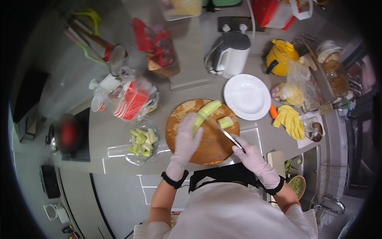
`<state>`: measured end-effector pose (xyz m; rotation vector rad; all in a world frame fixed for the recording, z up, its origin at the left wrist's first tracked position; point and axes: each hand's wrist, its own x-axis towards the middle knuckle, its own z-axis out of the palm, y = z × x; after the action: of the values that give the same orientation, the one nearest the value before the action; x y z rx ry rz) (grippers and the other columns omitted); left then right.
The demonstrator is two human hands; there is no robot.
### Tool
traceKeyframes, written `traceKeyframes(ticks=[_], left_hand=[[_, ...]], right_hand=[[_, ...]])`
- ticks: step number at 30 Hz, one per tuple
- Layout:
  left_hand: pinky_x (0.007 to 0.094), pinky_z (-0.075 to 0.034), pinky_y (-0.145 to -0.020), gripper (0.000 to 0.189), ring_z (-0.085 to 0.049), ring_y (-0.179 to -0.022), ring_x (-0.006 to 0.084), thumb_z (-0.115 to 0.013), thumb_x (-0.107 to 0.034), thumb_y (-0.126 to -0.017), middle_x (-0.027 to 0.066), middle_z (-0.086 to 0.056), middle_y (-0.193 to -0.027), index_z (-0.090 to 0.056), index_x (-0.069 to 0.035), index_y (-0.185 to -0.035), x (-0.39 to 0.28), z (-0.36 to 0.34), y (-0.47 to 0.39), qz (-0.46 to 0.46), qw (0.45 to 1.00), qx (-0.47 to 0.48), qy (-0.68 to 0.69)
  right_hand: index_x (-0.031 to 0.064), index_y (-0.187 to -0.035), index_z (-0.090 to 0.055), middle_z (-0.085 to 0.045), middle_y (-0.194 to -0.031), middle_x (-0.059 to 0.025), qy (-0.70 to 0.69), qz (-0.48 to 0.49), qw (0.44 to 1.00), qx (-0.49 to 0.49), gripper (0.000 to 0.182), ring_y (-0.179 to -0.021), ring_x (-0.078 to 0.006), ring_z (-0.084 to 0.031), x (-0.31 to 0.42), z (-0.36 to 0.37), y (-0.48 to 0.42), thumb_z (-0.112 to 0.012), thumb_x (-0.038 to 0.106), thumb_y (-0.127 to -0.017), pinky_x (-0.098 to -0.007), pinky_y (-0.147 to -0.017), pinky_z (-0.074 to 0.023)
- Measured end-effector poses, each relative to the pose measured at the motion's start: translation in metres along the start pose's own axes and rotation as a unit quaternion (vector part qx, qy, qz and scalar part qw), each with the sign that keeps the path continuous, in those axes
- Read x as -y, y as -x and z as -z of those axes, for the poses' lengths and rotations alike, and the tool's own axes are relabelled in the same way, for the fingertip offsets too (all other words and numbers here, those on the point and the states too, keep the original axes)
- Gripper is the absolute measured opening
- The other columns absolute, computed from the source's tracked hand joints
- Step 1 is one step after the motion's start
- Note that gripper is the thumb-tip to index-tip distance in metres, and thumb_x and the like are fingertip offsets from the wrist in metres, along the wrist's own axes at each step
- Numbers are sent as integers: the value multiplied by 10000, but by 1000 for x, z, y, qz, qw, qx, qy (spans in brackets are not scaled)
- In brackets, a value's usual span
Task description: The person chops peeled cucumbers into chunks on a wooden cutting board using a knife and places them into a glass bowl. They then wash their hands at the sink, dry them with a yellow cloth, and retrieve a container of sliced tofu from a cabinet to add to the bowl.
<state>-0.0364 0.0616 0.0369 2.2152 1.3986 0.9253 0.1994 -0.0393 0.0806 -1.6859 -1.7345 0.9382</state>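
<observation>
On a round wooden cutting board (209, 149) lies a long peeled green vegetable (207, 110), perhaps a cucumber or gourd. My left hand (187, 139), in a whitish disposable glove, holds its near end. My right hand (252, 156), gloved alike, grips the handle of a kitchen knife (222, 130), whose blade reaches to the vegetable's right side. A short cut piece (225, 122) rests on the board, right of the blade. Left of the board, a clear glass bowl (142, 143) contains several cut pale green chunks.
A white plate (247, 97) adjoins the board's upper right. Farther right are a carrot (273, 112), yellow gloves (289, 121) and a sink (310, 170). An electric kettle (234, 55) stands behind. Plastic bags with a red striped box (131, 101) lie at upper left; a hob (80, 134) is far left.
</observation>
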Motion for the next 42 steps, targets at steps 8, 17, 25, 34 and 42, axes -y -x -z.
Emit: traceKeyframes(ticks=[8, 17, 25, 34, 42], left_hand=[[391, -404, -984, 525, -493, -1107, 332, -712, -183, -737, 134, -543, -1170, -532, -28, -1205, -37, -93, -51, -22, 956, 255, -146], [362, -418, -990, 607, -520, -1134, 293, -713, -87, -770, 122, -521, -1260, -472, -103, -1327, -5, -73, 14, 60, 961, 215, 165], [338, -480, -854, 459, -561, -972, 212, -752, -104, -758, 116, -539, -1129, -503, -53, -1140, -15, -70, 35, 157, 943, 103, 275], [235, -524, -644, 177, -605, -707, 99, -650, -102, -887, 10, -553, -746, -513, -38, -796, -15, -80, 29, 369, 796, 137, 460], [261, -551, -673, 199, -634, -724, 128, -643, -79, -886, 10, -571, -774, -487, -79, -763, -10, -85, 33, 365, 794, 138, 466]], right_hand=[[26, -1155, -595, -622, -686, -131, -89, -175, 972, -125, 305, -605, -184, -606, -34, 33, 35, -614, 192, -899, -323, -611, -491], [14, -1110, -604, -623, -718, -191, -28, -100, 994, -36, 323, -642, -358, -622, -31, 16, 40, -641, 246, -888, -382, -599, -494], [46, -1055, -579, -612, -717, -200, 52, -77, 995, -38, 271, -676, -414, -604, -26, 2, 43, -585, 276, -912, -468, -589, -476], [49, -1058, -566, -624, -767, -202, 29, -130, 991, 10, 257, -733, -410, -614, -27, -2, 47, -574, 262, -915, -467, -633, -481], [69, -1151, -545, -638, -771, -192, 93, -86, 992, 6, 313, -712, -394, -627, -20, 1, 51, -564, 282, -922, -464, -609, -492]])
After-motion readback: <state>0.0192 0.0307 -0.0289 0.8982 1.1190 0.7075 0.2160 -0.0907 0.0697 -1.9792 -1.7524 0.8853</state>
